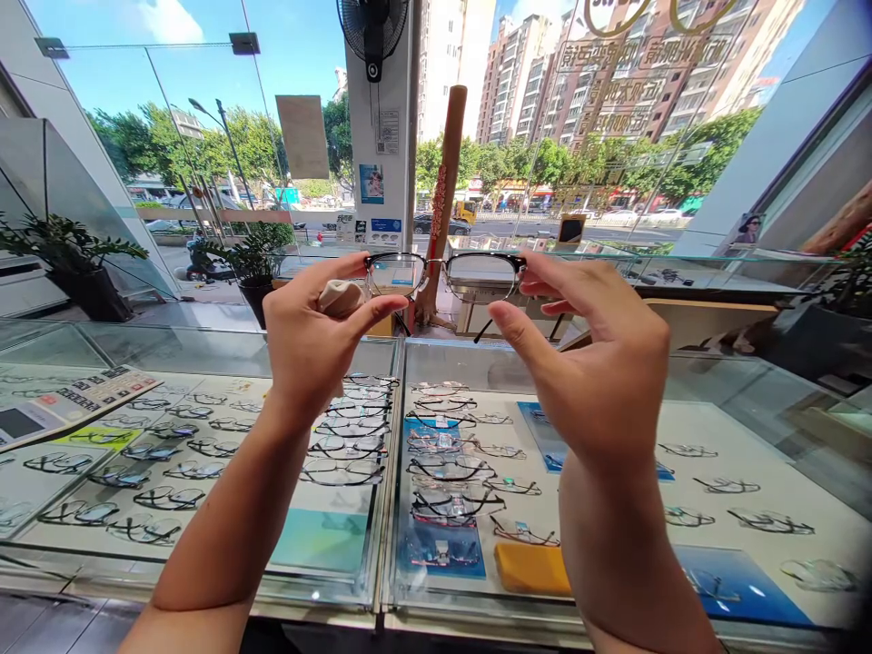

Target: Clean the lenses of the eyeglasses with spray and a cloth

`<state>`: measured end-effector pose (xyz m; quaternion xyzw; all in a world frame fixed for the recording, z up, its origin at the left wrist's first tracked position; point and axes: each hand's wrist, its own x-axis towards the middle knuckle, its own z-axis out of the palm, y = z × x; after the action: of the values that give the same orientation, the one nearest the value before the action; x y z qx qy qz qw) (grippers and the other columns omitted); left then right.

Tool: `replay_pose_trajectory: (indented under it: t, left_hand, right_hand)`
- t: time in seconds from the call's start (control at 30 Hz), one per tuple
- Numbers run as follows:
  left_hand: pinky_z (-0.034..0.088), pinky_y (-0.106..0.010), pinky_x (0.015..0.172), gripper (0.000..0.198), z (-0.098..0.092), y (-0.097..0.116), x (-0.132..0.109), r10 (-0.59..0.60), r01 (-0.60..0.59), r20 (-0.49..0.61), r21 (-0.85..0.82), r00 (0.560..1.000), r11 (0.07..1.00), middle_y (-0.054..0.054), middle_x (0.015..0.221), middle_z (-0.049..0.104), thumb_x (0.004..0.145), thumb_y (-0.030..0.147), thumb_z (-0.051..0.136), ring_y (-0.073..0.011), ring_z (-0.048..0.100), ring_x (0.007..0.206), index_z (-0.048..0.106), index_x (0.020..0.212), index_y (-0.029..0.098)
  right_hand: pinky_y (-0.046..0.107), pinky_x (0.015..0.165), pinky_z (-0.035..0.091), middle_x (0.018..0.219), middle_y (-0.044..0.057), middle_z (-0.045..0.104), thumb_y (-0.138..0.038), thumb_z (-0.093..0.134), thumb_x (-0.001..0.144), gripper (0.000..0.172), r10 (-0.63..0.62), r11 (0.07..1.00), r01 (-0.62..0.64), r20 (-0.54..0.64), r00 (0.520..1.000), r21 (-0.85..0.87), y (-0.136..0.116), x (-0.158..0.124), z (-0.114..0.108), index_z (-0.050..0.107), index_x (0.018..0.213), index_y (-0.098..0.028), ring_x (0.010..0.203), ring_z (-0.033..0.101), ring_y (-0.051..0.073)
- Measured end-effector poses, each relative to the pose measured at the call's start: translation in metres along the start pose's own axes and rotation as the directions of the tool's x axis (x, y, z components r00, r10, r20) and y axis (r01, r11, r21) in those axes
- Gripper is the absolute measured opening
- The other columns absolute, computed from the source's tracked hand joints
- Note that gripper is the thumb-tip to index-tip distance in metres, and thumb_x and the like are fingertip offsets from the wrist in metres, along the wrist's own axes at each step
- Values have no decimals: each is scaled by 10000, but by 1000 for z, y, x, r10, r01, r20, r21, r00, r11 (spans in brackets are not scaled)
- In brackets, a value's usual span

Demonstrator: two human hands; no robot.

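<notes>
A pair of eyeglasses (446, 261) with dark upper rims and clear lenses is held up in front of me at eye height. My left hand (310, 322) grips its left end between fingers and thumb, and a pale folded cloth (341, 296) is tucked in the same hand. At the opposite end, my right hand (592, 354) pinches the frame near the hinge, with the thumb low beside the lens. The dark temple tips hang below and behind the lenses.
Below my arms stands a glass display counter (391, 545) with several rows of eyeglasses inside. A calculator (74, 400) lies on the glass at left, and a yellow case (531, 568) sits lower right of centre. Potted plants (74, 263) and a window are beyond.
</notes>
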<state>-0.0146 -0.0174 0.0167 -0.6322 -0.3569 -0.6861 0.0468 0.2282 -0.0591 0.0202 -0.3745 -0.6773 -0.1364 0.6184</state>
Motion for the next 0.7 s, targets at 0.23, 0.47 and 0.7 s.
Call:
replay_pose_trajectory:
  t: [0.23, 0.47, 0.7]
  left_hand:
    - [621, -386, 700, 464, 1, -4, 0, 37, -37, -19, 17, 999, 999, -48, 1025, 865, 741, 558, 987, -206, 762, 805, 852, 1119, 323]
    - [647, -435, 859, 436, -2, 1, 0, 126, -125, -11, 77, 992, 989, -64, 1117, 841, 783, 498, 979, -261, 790, 1039, 810, 1147, 328]
    - [633, -469, 912, 451, -2, 6, -2, 186, -182, -28, 114, 982, 977, -73, 1140, 810, 801, 504, 967, -273, 766, 1083, 780, 1174, 332]
  right_hand:
    - [531, 929, 660, 1187, 86, 805, -387, 755, 989, 368, -5, 1000, 5, 11, 1000, -30, 1, 0, 0, 770, 1349, -312, 1107, 755, 309]
    - [536, 943, 661, 1211, 99, 818, -342, 739, 983, 374, 11, 1000, -11, 39, 999, -14, 2, 0, 3, 770, 1351, -282, 1090, 779, 302]
    - [541, 919, 663, 1228, 110, 824, -344, 747, 963, 400, 17, 1000, -16, 48, 999, -18, 4, 2, 6, 769, 1354, -261, 1000, 800, 294]
